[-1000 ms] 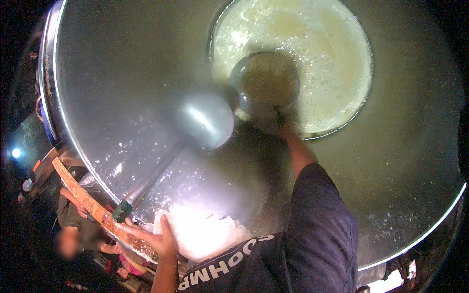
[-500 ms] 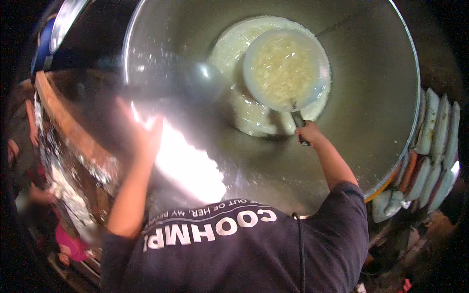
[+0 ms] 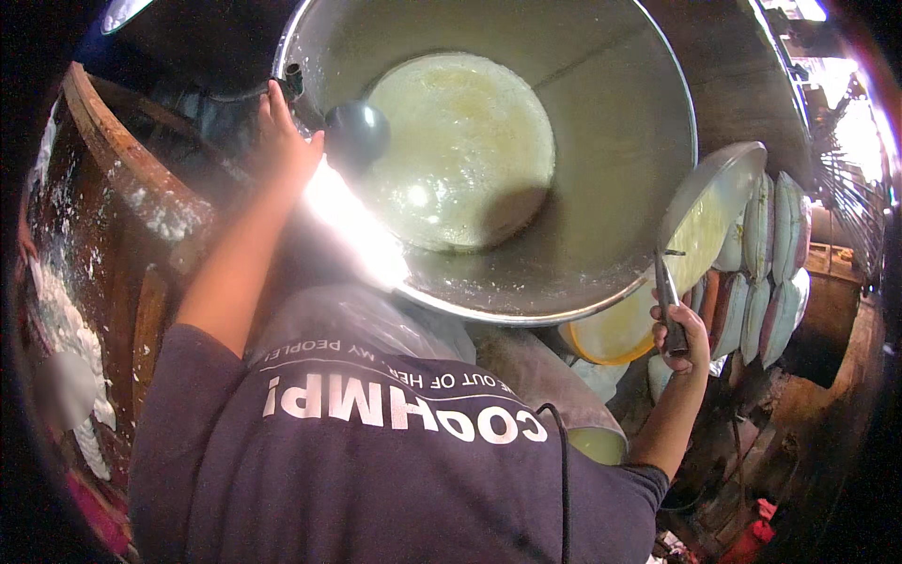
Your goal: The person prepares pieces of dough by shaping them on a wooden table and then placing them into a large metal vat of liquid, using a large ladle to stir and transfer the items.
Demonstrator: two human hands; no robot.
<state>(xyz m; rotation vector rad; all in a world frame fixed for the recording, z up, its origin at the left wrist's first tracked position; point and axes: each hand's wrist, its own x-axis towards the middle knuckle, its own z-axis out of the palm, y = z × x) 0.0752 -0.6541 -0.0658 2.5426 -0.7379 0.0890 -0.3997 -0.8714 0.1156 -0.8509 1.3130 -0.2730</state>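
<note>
Right hand (image 3: 684,336): clamped on the pan (image 3: 707,211) by its handle (image 3: 668,296)
Pan: tilted, at the right rim of the pot (image 3: 615,183)
Left hand (image 3: 289,155): thumb and fingers apart, by the pot's left rim

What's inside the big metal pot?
The big metal pot holds a pale liquid, with what looks like a round ladle head toward its left side. The pot's bottom is covered by the liquid, so I can't see it.

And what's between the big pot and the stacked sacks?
In the head view: the tilted pan the right hand holds, and, lower down, a yellow-rimmed container.
</note>
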